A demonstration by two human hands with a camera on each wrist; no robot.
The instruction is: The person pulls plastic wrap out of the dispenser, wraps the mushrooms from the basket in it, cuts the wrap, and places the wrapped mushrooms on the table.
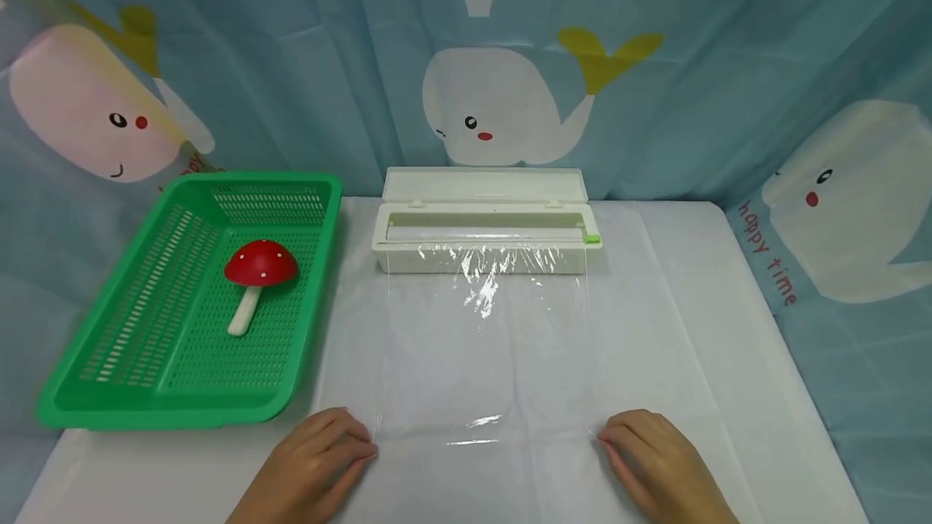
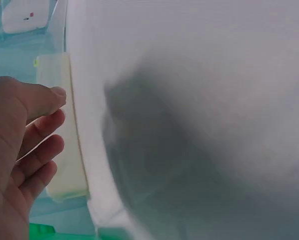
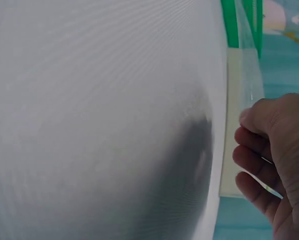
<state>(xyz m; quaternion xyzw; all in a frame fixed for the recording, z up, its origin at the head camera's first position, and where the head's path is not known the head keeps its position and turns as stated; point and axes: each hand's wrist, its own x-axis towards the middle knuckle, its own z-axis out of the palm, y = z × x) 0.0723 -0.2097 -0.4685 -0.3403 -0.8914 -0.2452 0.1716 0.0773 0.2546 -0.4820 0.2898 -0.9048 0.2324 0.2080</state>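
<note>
A clear sheet of plastic wrap [image 1: 480, 362] stretches from a white wrap dispenser box [image 1: 480, 259] toward the near side of the table. My left hand [image 1: 315, 463] pinches its near left corner between thumb and forefinger. At the near right corner, my right hand [image 1: 658, 459] pinches the film the same way. In the right wrist view the film [image 3: 249, 65] runs off from the thumb tip. The box's lid [image 1: 484, 184] stands raised at the back, and the roll [image 1: 480, 234] shows inside. A small green slider [image 1: 592, 238] sits at the box's right end.
Left of the film stands a green plastic basket [image 1: 302, 378] with slotted sides. A toy mushroom [image 1: 260, 264] with a red, white-dotted cap lies in it. White cloth covers the table [image 1: 684, 362], and a blue whale-print curtain [image 1: 328, 63] hangs behind and along the sides.
</note>
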